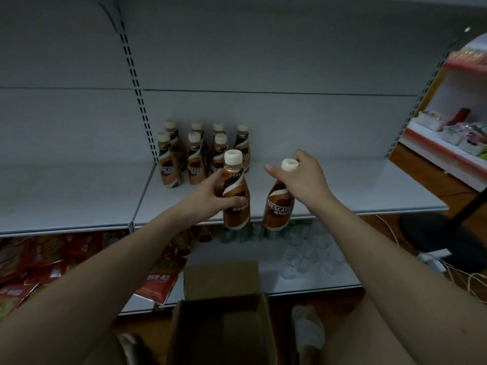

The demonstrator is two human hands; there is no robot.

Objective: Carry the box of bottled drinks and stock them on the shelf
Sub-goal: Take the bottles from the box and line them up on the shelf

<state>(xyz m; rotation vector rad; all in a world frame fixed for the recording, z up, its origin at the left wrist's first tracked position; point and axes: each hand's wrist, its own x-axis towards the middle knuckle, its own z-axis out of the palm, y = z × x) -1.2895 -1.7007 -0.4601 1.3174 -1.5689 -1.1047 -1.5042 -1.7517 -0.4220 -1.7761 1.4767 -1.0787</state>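
Observation:
My left hand (210, 194) grips a brown coffee bottle (236, 196) with a cream cap around its middle, upright, in the air in front of the grey shelf (342, 185). My right hand (303, 177) holds a second brown coffee bottle (279, 209) by its neck, just to the right of the first, tilted slightly. Several matching bottles (195, 156) stand in two rows at the back left of that shelf. The open cardboard box (224, 320) sits on the floor below my arms; its inside looks dark.
Red snack packets (39, 262) lie on the lower shelf at left. Clear plastic cups (308, 256) fill the lower shelf at right. A neighbouring white and red shelf (448, 148) with goods stands at far right, beside a black stand base (434, 233) and white cables.

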